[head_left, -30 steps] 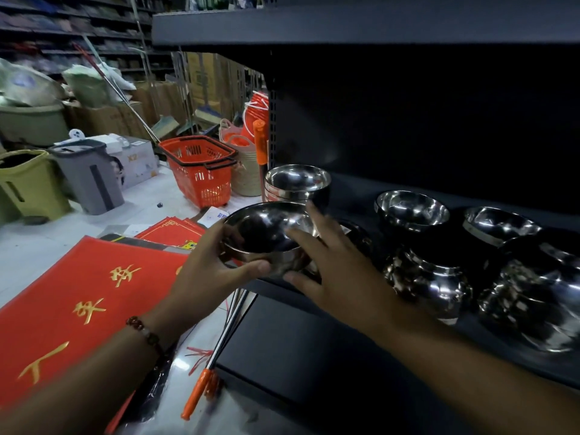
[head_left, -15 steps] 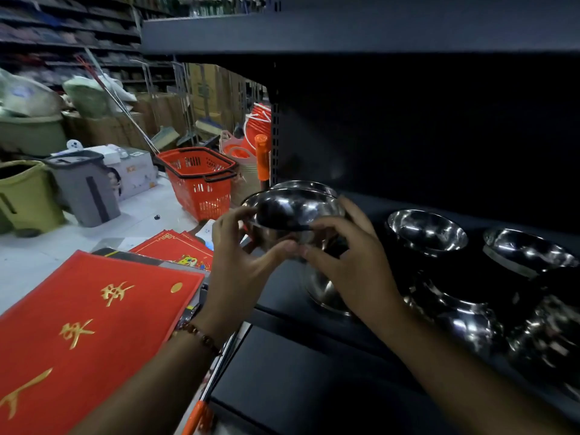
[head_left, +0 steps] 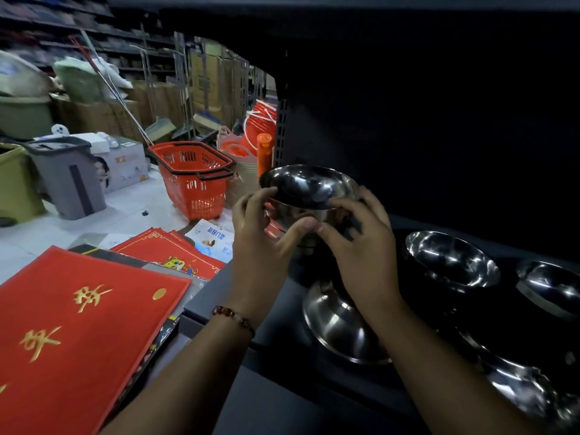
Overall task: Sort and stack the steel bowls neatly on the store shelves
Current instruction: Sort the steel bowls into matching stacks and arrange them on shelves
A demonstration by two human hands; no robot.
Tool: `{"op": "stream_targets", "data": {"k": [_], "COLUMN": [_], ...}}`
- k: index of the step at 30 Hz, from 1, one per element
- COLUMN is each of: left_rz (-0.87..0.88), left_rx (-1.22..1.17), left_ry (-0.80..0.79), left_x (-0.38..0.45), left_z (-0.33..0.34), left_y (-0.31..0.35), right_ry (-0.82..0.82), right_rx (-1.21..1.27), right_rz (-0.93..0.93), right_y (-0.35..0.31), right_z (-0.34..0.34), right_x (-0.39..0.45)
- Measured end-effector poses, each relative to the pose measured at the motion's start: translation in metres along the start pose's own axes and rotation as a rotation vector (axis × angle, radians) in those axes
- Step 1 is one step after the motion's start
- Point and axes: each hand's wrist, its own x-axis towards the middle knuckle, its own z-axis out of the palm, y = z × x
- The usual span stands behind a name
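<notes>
While both hands are cupping one steel bowl point(head_left: 309, 188) at frame centre, left hand point(head_left: 262, 243) and right hand point(head_left: 361, 246) curling round it, stacking is underway; lowering squarely onto the stack point(head_left: 282, 229) beneath comes next.

Your arms are bare up to the frame edge, with no sleeve showing on either forearm. Your left hand point(head_left: 262, 243) has a bracelet point(head_left: 233, 318) at the wrist: a single strand of round, dark red, glossy beads with one or two paler beads among them. Your right hand point(head_left: 364, 246) and its wrist are bare.
</notes>
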Motion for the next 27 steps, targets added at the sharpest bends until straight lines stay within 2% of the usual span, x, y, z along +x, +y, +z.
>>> {"op": "stream_targets", "data": {"k": [4,8,13,17,23,27], "left_rz": [-0.024,-0.082,-0.110,-0.123,0.022,0.187], "left_rx": [0.101,0.187,0.272,0.361,0.624,0.686], "left_ry": [-0.030,-0.071,-0.141,-0.208,-0.339,-0.467], "left_x": [0.009,0.010,0.009,0.005,-0.006,-0.021], "left_z": [0.004,0.005,0.000,-0.005,-0.021,-0.032], "left_y": [-0.013,-0.027,-0.037,-0.035,-0.012,0.004], "right_ry": [0.015,-0.028,-0.200,-0.382,-0.500,-0.588], "right_rx": [-0.034,-0.183,-0.462,-0.584,-0.667,-0.765], "right_rz": [0.008,0.043,0.156,0.190,0.075,0.116], "right_y": [0.006,0.014,0.018,0.014,-0.004,-0.012], "right_z": [0.007,0.011,0.006,-0.002,-0.024,-0.052], "right_x": [0.015,0.023,0.014,0.008,-0.003,-0.027]}}
